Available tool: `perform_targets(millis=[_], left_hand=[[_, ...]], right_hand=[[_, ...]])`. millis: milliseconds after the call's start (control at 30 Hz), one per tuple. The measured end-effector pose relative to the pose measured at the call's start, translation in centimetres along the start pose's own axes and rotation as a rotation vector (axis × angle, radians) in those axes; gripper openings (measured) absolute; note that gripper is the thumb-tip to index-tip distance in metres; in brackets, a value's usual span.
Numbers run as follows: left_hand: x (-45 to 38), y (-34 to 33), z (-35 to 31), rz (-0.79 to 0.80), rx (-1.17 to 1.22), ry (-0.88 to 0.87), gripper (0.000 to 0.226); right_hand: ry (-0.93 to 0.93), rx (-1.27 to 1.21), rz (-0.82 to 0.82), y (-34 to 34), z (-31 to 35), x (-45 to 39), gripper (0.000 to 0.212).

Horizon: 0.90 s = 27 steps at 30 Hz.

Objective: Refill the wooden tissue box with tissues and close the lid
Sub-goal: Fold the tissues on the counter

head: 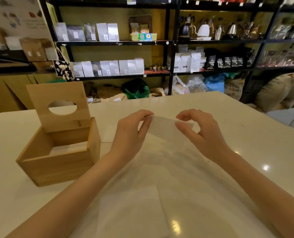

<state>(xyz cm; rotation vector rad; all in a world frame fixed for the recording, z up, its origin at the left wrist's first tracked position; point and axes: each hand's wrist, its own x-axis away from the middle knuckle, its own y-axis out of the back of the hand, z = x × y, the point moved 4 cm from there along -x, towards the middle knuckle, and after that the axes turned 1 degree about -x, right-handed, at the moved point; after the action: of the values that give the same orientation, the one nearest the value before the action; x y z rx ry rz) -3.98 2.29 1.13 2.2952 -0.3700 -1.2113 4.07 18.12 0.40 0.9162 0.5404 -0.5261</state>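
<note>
The wooden tissue box [57,165] stands on the white counter at the left, its lid [58,107] with a round hole tipped upright at the back. White tissues [69,148] lie inside near the bottom. To the right of the box, my left hand [130,134] and my right hand [203,133] pinch the two ends of a folded white tissue [163,127] held above the counter. A blurred stack of white tissues [132,212] lies on the counter close to me, between my forearms.
The white counter [245,152] stretches to the right and ends at a far edge. Behind it, black shelves [172,43] carry bags, kettles and jars. Sacks and plastic bags lie on the floor below them.
</note>
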Motion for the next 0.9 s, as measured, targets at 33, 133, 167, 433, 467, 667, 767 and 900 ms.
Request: perform_targets(millis=[33, 133, 167, 433, 467, 667, 767, 900], left_hand=[[-0.1, 0.7, -0.7, -0.001, 0.029, 0.024, 0.016], [0.4, 2.8, -1.8, 0.040, 0.084, 0.155, 0.015], [0.8, 3.5, -2.0, 0.065, 0.104, 0.188, 0.014], [5.6, 8.6, -2.4, 0.299, 0.462, 0.629, 0.011], [6.4, 9.0, -2.0, 0.331, 0.490, 0.690, 0.011], [10.6, 9.8, 0.4, 0.523, 0.534, 0.923, 0.011], [11.9, 9.5, 1.2, 0.571, 0.558, 0.974, 0.013], [12.7, 8.8, 2.1, 0.531, 0.455, 0.953, 0.012]], right_hand=[[-0.020, -0.045, 0.002, 0.5, 0.5, 0.0, 0.013], [-0.061, -0.251, -0.008, 1.8, 2.1, 0.1, 0.008], [-0.083, -0.335, -0.004, 2.1, 2.7, 0.2, 0.010], [-0.218, -0.587, 0.304, 2.0, 7.4, 2.9, 0.023], [-0.242, -0.612, 0.310, 1.7, 7.6, 3.4, 0.018], [-0.454, -0.594, 0.576, -1.2, 8.1, 6.6, 0.024], [-0.558, -0.542, 0.619, -2.6, 7.5, 7.4, 0.014], [-0.649, -0.470, 0.569, -3.6, 6.9, 7.9, 0.010]])
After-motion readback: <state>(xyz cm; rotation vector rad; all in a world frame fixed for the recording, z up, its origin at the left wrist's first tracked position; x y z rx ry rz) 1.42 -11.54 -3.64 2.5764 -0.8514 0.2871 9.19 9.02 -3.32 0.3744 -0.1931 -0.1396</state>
